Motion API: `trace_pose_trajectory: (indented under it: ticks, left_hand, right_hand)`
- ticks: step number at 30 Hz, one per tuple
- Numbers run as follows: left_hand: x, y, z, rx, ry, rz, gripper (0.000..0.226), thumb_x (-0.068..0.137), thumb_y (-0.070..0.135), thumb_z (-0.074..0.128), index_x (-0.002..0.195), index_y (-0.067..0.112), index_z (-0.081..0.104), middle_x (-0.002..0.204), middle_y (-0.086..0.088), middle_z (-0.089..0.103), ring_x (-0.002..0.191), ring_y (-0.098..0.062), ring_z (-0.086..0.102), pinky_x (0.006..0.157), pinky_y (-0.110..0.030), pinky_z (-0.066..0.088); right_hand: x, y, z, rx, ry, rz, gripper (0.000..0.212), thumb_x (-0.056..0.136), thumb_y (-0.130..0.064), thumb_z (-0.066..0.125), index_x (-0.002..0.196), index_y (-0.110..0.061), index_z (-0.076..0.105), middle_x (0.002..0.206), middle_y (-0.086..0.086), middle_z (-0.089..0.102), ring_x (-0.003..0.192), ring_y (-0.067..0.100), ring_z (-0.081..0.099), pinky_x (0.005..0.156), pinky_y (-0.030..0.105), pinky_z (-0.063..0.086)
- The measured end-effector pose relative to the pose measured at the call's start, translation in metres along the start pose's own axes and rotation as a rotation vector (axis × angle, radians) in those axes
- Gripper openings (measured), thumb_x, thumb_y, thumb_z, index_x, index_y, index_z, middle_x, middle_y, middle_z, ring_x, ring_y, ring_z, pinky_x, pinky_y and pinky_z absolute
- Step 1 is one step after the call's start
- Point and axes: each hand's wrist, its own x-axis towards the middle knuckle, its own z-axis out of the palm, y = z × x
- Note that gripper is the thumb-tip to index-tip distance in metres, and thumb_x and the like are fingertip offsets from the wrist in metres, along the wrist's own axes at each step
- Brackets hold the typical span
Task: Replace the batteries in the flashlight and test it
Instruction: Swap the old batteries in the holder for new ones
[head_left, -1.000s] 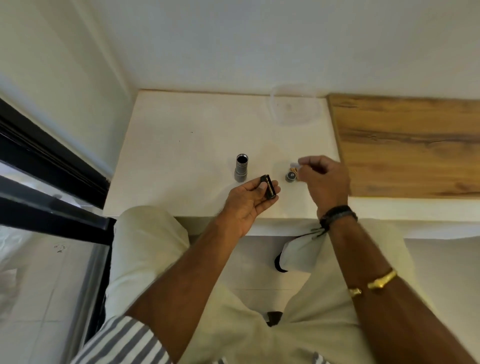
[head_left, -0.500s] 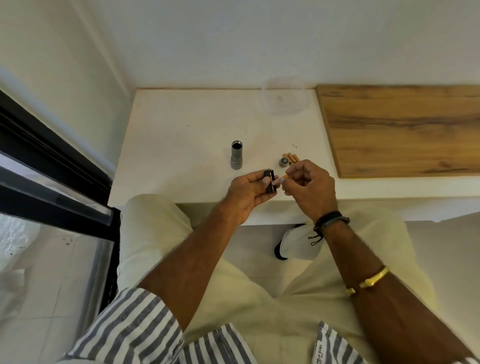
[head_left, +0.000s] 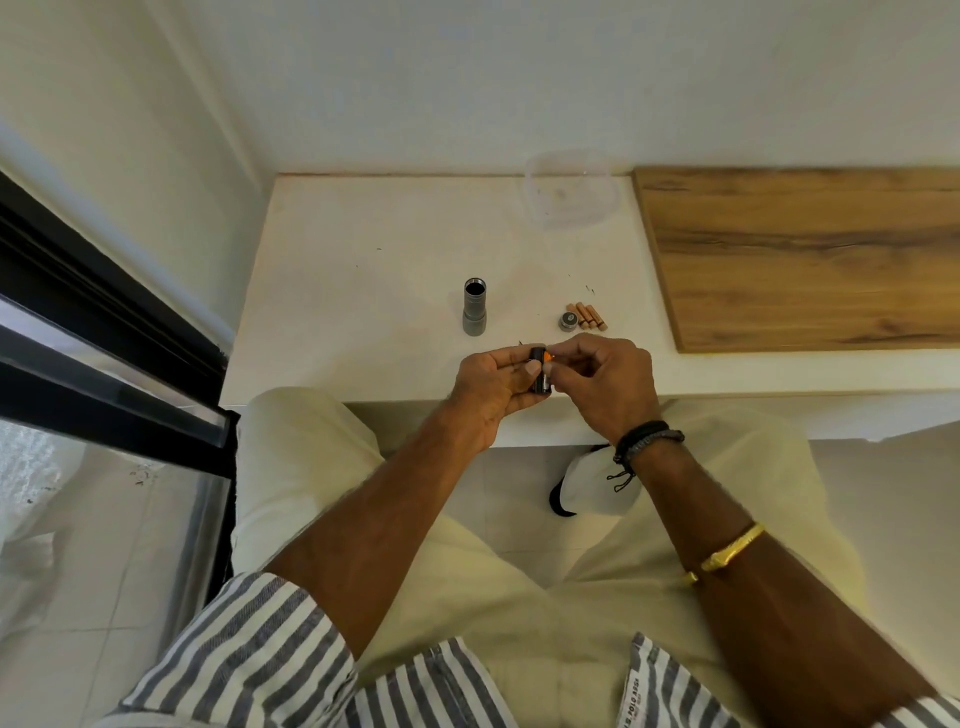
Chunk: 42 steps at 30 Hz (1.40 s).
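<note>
Black battery holder (head_left: 540, 375) is gripped in our left hand (head_left: 491, 387), steadied so our right hand (head_left: 605, 382) can pinch an orange battery (head_left: 549, 357) into it. Grey flashlight body (head_left: 475, 313) stands open-ended on the tabletop (head_left: 363, 312) at 11 o'clock of the hands, presumably awaiting reloading.

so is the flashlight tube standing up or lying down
Upright. The tube stands on its wider end on the counter, its dark open mouth facing up.

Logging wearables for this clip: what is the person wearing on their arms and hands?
Both arms come out of grey-and-white striped sleeves. The right wrist carries dark cord bracelets with a loose tie; a gold bangle sits higher on that forearm. The left hand and wrist are bare.
</note>
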Motion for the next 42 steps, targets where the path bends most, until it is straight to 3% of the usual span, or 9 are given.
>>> trace_pose_trajectory:
  ticks: [7, 11, 15, 17, 21, 24, 31, 36, 42]
  left_hand:
    - [0.002, -0.001, -0.001, -0.057, 0.009, -0.016, 0.024, 0.091, 0.001, 0.065, 0.115, 0.001, 0.067, 0.106, -0.016, 0.073, 0.096, -0.030, 0.072, 0.079, -0.039, 0.062]
    - [0.002, -0.001, -0.002, -0.046, -0.031, -0.044, 0.025, 0.094, 0.002, 0.061, 0.119, 0.001, 0.065, 0.108, -0.014, 0.072, 0.098, -0.028, 0.071, 0.082, -0.037, 0.061]
    - [0.003, 0.004, 0.001, -0.027, -0.080, -0.065, 0.030, 0.101, 0.005, 0.049, 0.130, 0.000, 0.059, 0.118, -0.018, 0.068, 0.110, -0.030, 0.066, 0.100, -0.045, 0.053]
    - [0.003, 0.005, 0.003, -0.030, -0.082, -0.070, 0.033, 0.103, 0.004, 0.045, 0.133, -0.002, 0.055, 0.125, -0.021, 0.065, 0.115, -0.033, 0.064, 0.104, -0.047, 0.049]
    - [0.001, 0.007, 0.002, -0.056, -0.087, -0.051, 0.033, 0.104, 0.004, 0.041, 0.134, -0.001, 0.055, 0.127, -0.020, 0.066, 0.116, -0.032, 0.065, 0.103, -0.045, 0.051]
    - [0.001, 0.009, 0.002, -0.081, -0.068, -0.042, 0.032, 0.104, 0.006, 0.042, 0.132, 0.000, 0.056, 0.126, -0.020, 0.066, 0.115, -0.032, 0.066, 0.101, -0.043, 0.052]
    - [0.006, 0.011, -0.003, -0.010, 0.295, 0.219, 0.024, 0.094, 0.016, 0.066, 0.112, 0.001, 0.069, 0.096, -0.012, 0.076, 0.086, -0.020, 0.075, 0.080, -0.036, 0.062]
    - [0.017, 0.022, -0.015, 0.349, 0.653, 0.484, 0.021, 0.084, 0.022, 0.075, 0.099, 0.012, 0.065, 0.082, 0.002, 0.072, 0.072, -0.014, 0.069, 0.076, -0.041, 0.060]
    - [0.038, 0.026, -0.027, 0.584, 0.617, 0.595, 0.053, 0.084, 0.025, 0.076, 0.133, 0.023, 0.056, 0.116, 0.000, 0.061, 0.101, -0.010, 0.057, 0.085, -0.027, 0.052]
  right_hand:
    - [-0.003, 0.004, 0.005, -0.050, 0.021, -0.088, 0.020, 0.090, -0.010, 0.074, 0.109, -0.008, 0.078, 0.096, 0.008, 0.076, 0.084, 0.013, 0.067, 0.081, 0.013, 0.052]
    - [-0.001, 0.006, 0.004, -0.024, 0.021, -0.004, 0.020, 0.086, -0.012, 0.079, 0.106, -0.012, 0.078, 0.087, 0.001, 0.077, 0.074, 0.011, 0.071, 0.080, 0.029, 0.062]
    - [-0.002, 0.004, 0.008, 0.047, 0.011, 0.042, 0.038, 0.085, -0.012, 0.079, 0.120, -0.024, 0.068, 0.090, -0.005, 0.072, 0.073, 0.006, 0.071, 0.072, 0.020, 0.060]
    - [0.000, 0.005, 0.009, 0.030, 0.008, 0.021, 0.031, 0.087, -0.013, 0.077, 0.116, -0.023, 0.071, 0.096, -0.002, 0.073, 0.075, 0.011, 0.071, 0.074, 0.025, 0.061]
    - [0.002, 0.005, 0.010, 0.011, -0.006, 0.046, 0.022, 0.089, -0.022, 0.075, 0.110, -0.023, 0.068, 0.095, -0.008, 0.071, 0.075, 0.002, 0.069, 0.062, 0.007, 0.052]
    - [0.004, 0.006, 0.010, 0.075, -0.002, 0.073, 0.022, 0.087, -0.023, 0.077, 0.105, -0.025, 0.065, 0.086, -0.015, 0.069, 0.072, -0.003, 0.068, 0.064, 0.009, 0.056]
    - [0.008, 0.010, 0.013, 0.247, 0.048, 0.143, 0.024, 0.081, -0.019, 0.084, 0.101, -0.023, 0.071, 0.083, -0.006, 0.075, 0.078, 0.011, 0.074, 0.078, 0.036, 0.064]
    - [0.013, 0.011, 0.014, 0.327, 0.065, 0.153, 0.029, 0.081, -0.014, 0.083, 0.107, -0.020, 0.073, 0.092, -0.002, 0.077, 0.087, 0.017, 0.075, 0.082, 0.047, 0.063]
    - [0.013, 0.008, 0.015, 0.409, 0.093, 0.132, 0.025, 0.079, -0.010, 0.084, 0.099, -0.020, 0.073, 0.087, -0.003, 0.078, 0.081, 0.012, 0.076, 0.078, 0.043, 0.064]
